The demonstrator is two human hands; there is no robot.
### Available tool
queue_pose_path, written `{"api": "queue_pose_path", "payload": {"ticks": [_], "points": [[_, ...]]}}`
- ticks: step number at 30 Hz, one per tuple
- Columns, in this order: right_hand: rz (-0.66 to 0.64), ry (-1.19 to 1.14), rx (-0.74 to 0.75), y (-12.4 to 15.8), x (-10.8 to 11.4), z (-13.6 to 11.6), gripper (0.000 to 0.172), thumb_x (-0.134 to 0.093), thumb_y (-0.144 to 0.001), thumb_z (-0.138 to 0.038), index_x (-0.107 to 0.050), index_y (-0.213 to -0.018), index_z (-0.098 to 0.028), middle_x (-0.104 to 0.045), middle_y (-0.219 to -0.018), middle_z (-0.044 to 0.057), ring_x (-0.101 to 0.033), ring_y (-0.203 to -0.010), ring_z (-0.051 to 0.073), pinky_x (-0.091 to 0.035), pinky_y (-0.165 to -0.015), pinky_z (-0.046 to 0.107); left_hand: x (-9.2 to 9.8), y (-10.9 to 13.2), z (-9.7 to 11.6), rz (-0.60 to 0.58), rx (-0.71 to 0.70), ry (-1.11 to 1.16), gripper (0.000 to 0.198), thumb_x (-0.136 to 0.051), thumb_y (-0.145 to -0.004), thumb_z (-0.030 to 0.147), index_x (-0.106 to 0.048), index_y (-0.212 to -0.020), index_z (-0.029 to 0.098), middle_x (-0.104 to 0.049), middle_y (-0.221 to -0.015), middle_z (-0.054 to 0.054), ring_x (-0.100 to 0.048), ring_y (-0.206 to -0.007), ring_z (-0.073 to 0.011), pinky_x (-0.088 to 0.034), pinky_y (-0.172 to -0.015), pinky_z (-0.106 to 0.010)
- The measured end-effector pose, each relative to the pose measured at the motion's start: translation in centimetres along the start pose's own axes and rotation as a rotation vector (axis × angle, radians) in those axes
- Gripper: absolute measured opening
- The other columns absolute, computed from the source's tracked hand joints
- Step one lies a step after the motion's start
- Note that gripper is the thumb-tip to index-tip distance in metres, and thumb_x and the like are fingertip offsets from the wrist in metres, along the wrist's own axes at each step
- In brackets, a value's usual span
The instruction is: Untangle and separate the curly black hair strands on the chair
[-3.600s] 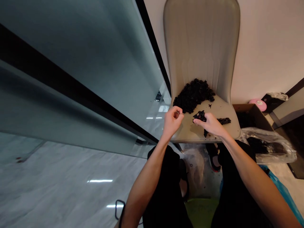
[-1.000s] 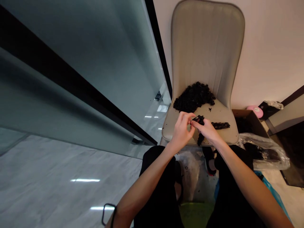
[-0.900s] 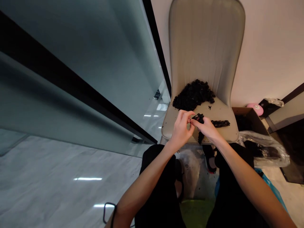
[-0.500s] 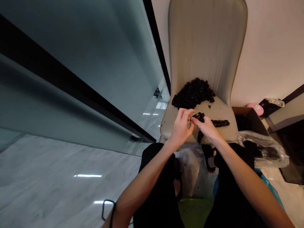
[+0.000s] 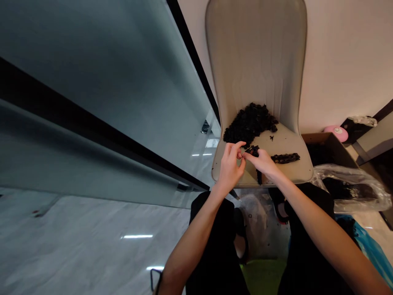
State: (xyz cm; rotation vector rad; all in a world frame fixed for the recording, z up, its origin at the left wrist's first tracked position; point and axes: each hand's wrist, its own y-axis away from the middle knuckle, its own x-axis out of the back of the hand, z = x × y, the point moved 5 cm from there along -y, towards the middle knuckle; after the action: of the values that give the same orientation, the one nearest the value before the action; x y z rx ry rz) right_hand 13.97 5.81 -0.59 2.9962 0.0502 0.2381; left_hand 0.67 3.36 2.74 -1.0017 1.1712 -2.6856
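Note:
A beige chair [image 5: 285, 135] faces me, with a heap of small black pieces [image 5: 248, 123] at the back of its seat. My left hand [image 5: 231, 168] and my right hand [image 5: 261, 162] meet over the front of the seat. Both pinch a small black piece [image 5: 252, 151] between their fingertips. A black strip hangs down from my right hand over the seat's front edge. A short row of joined black pieces [image 5: 285, 157] lies on the seat to the right of my hands.
A glass-topped table [image 5: 107, 94] with a dark edge fills the left. A brown cardboard box [image 5: 330, 145] and a clear plastic bag [image 5: 350, 188] of black pieces stand right of the chair. Another bag [image 5: 258, 223] lies on the floor between my knees. A pink object [image 5: 337, 133] sits behind.
Earlier my left hand was apart from my right, which held the black piece alone. Now both hands pinch it together. The view has shifted slightly; the hands have stayed over the seat's front.

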Motion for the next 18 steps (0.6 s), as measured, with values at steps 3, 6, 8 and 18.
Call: {"api": "queue_pose_path", "payload": {"ticks": [3,6,8,18], "points": [[-0.007,-0.036,0.002,-0.9,-1.2,0.0,0.027,-0.069,-0.078,-0.042,-0.065,-0.076,-0.015,-0.058,-0.068,-0.003,-0.053,-0.073,0.015,-0.043,-0.073,0.029,0.3,-0.2,-1.3,0.003,0.036,-0.007,0.053,-0.055,-0.082,0.0,-0.053,-0.131,0.022,-0.049,-0.096,-0.001,-0.055,-0.084,-0.0143,-0.054,-0.084,-0.031],[-0.004,-0.042,0.001,-1.7,-2.4,0.2,0.028,-0.068,-0.079,-0.042,-0.066,-0.08,-0.014,-0.059,-0.072,-0.002,-0.052,-0.072,0.015,-0.042,-0.072,0.029,0.6,-0.3,-2.2,0.018,0.056,-0.032,0.053,-0.056,-0.082,0.0,-0.054,-0.13,0.022,-0.05,-0.096,-0.002,-0.055,-0.083,-0.0145,-0.054,-0.085,-0.032],[0.012,-0.028,-0.014,-2.0,-2.9,0.4,0.028,-0.068,-0.081,-0.042,-0.067,-0.083,-0.014,-0.059,-0.073,-0.002,-0.053,-0.072,0.015,-0.042,-0.071,0.029,0.8,-0.3,-2.6,0.035,0.059,-0.043,0.052,-0.055,-0.082,0.0,-0.055,-0.129,0.021,-0.05,-0.095,-0.002,-0.055,-0.083,-0.0147,-0.054,-0.084,-0.032],[0.046,-0.088,0.002,-2.4,-4.1,0.8,0.034,-0.071,-0.079,-0.047,-0.069,-0.082,-0.013,-0.068,-0.077,0.001,-0.058,-0.076,0.016,-0.046,-0.073,0.028,0.4,0.5,-3.1,0.077,-0.025,-0.143,0.047,-0.052,-0.084,-0.002,-0.058,-0.125,0.02,-0.054,-0.104,-0.006,-0.059,-0.09,-0.0167,-0.054,-0.087,-0.033]]}}
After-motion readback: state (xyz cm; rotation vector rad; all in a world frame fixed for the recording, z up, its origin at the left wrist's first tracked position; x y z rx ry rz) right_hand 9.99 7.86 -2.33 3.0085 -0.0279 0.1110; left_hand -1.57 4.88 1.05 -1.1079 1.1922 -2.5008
